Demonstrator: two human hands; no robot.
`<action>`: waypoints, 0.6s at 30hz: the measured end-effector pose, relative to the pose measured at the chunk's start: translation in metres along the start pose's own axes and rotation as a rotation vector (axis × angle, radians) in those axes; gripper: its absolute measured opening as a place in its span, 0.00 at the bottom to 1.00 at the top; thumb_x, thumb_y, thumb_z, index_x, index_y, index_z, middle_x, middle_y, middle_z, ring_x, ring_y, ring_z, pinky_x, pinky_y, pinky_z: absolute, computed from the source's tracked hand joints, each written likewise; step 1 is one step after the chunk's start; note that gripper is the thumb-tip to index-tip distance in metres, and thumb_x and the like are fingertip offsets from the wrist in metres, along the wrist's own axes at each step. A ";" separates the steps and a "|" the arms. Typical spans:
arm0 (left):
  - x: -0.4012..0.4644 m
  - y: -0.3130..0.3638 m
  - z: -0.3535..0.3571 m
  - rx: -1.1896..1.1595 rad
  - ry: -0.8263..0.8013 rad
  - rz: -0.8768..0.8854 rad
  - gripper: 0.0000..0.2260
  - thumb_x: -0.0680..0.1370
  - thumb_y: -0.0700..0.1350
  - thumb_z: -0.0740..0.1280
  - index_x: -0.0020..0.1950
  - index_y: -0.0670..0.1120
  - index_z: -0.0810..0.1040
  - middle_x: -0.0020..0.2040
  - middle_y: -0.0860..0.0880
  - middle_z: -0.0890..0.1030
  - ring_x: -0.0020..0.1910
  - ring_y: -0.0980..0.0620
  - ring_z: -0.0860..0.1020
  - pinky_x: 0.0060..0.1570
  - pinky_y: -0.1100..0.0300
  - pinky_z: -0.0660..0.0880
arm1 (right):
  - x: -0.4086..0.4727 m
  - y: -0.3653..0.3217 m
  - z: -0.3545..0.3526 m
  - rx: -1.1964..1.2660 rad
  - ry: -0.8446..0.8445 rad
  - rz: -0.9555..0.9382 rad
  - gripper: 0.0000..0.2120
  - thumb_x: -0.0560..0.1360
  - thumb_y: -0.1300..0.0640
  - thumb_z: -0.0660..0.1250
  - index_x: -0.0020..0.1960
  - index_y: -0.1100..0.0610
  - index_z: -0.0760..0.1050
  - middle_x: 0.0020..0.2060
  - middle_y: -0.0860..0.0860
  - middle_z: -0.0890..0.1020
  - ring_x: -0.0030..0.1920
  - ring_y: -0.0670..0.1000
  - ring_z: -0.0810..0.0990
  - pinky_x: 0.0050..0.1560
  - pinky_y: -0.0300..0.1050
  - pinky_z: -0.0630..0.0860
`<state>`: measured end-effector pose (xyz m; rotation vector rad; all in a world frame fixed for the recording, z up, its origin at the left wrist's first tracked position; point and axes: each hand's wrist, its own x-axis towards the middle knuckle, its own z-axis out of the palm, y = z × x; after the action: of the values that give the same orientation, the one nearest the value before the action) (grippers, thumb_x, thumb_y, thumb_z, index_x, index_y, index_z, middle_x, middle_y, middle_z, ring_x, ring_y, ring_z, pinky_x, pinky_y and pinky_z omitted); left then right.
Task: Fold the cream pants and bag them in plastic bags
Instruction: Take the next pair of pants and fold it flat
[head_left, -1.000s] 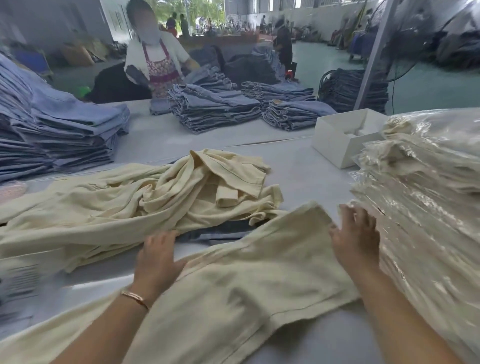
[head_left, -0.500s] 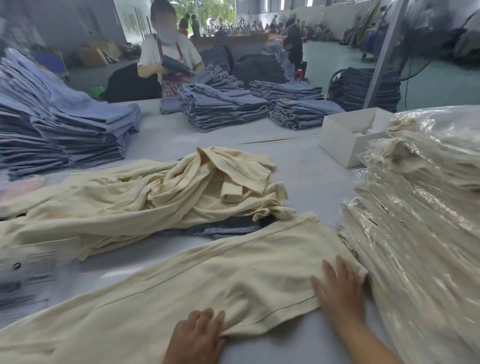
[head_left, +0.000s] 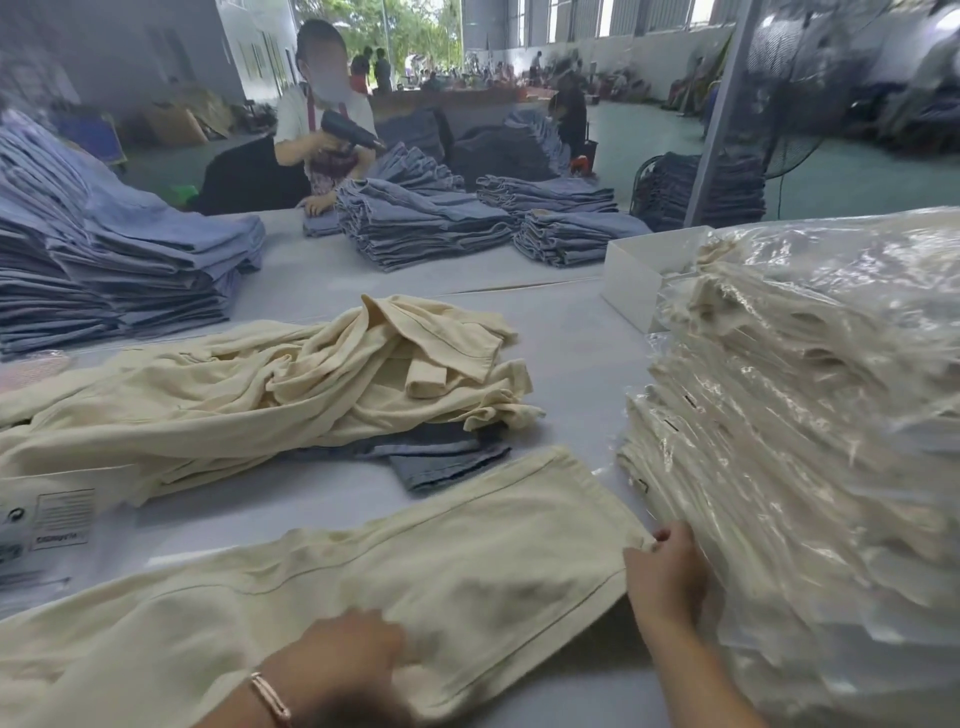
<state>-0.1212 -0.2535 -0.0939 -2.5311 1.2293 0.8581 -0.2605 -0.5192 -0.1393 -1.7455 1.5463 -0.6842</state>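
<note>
The table (head_left: 566, 332) is seen from its near edge, so that twelve o'clock lies away from the wearer. At three o'clock a tall stack of bagged cream pants (head_left: 810, 415) is kept within reach of the right arm, presumably so that each finished bag can be added without a step. At ten o'clock a loose heap of unfolded cream pants (head_left: 249, 395) is piled over a piece of blue denim (head_left: 441, 462) (supply on one side and finished work on the other is the likely reason). At six o'clock the cream pants (head_left: 415, 577) in hand are spread flat along the near edge, with the hem end toward the bagged stack. The left hand (head_left: 343, 660) is laid on the cloth with fingers bent; motion blur prevents a closed grip from being told apart from a flat press. The hem corner is pinched by the right hand (head_left: 665, 577), thumb against fingers, probably to draw the leg taut before folding. No bag is yet applied.
</note>
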 end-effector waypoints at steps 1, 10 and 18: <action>0.005 0.022 -0.003 0.013 0.123 0.028 0.31 0.67 0.68 0.61 0.65 0.53 0.70 0.62 0.51 0.72 0.65 0.48 0.70 0.60 0.54 0.69 | -0.001 0.000 -0.004 -0.075 -0.004 -0.077 0.07 0.66 0.69 0.68 0.41 0.60 0.73 0.39 0.61 0.80 0.41 0.61 0.76 0.41 0.49 0.70; 0.071 0.140 -0.012 -0.155 0.647 0.064 0.18 0.73 0.55 0.62 0.60 0.49 0.70 0.58 0.48 0.73 0.58 0.45 0.71 0.48 0.52 0.72 | 0.005 -0.063 -0.033 0.737 -0.337 0.053 0.10 0.76 0.63 0.67 0.37 0.60 0.70 0.30 0.57 0.77 0.29 0.56 0.81 0.31 0.48 0.80; 0.092 0.066 -0.083 -0.916 0.614 0.016 0.16 0.81 0.44 0.61 0.32 0.46 0.70 0.30 0.49 0.70 0.31 0.52 0.67 0.31 0.57 0.61 | -0.005 -0.003 -0.005 -0.179 -0.191 0.088 0.25 0.69 0.60 0.69 0.63 0.67 0.67 0.63 0.63 0.72 0.64 0.65 0.69 0.61 0.52 0.68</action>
<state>-0.0930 -0.3902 -0.0756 -3.7372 1.1526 0.7846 -0.2630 -0.5148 -0.1336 -1.8030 1.5792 -0.3334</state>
